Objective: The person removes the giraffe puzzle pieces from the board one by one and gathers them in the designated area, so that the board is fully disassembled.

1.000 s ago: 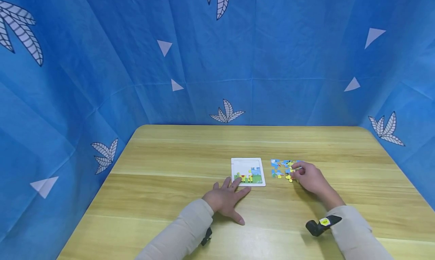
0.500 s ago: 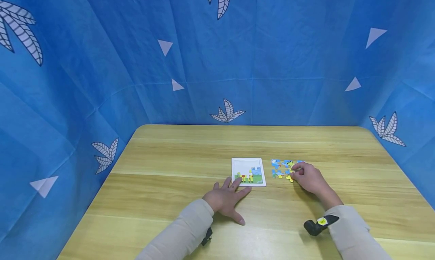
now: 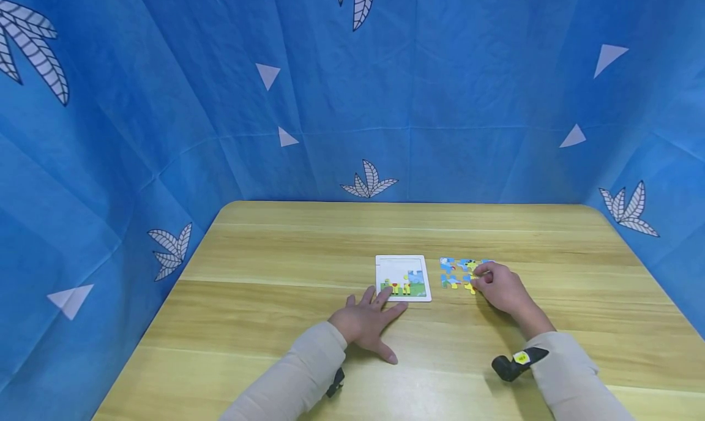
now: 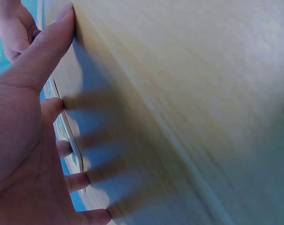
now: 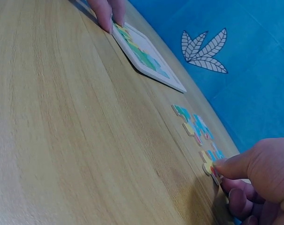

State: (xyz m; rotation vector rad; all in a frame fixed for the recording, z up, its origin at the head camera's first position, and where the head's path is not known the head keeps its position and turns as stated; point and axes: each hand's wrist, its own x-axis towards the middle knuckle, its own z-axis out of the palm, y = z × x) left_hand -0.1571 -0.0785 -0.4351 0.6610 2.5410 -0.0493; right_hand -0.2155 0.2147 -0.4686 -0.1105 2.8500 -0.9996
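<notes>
A white puzzle tray [image 3: 400, 262] lies near the middle of the table, its lower part filled with joined pieces showing green grass and a yellow animal body. My left hand [image 3: 363, 326] rests with fingers spread at the tray's near left corner, fingertips over its edge. To the right of the tray, several loose jigsaw pieces [image 3: 447, 264] lie in two rows, blue and yellow. My right hand [image 3: 501, 289] is at the right end of these rows. In the right wrist view, its thumb and fingers pinch a yellow and blue puzzle piece [image 5: 208, 164]. The curled fingers partly hide other pieces behind.
The wooden table [image 3: 308, 237] reaches back to a blue curtain [image 3: 468, 90] with white leaf and triangle prints, which also hangs along both sides. A black wrist strap device [image 3: 518, 365] sticks out from the right sleeve.
The yellow puzzle piece at my right fingertips has shifted slightly to the right. My left hand and the tray stay in place.
</notes>
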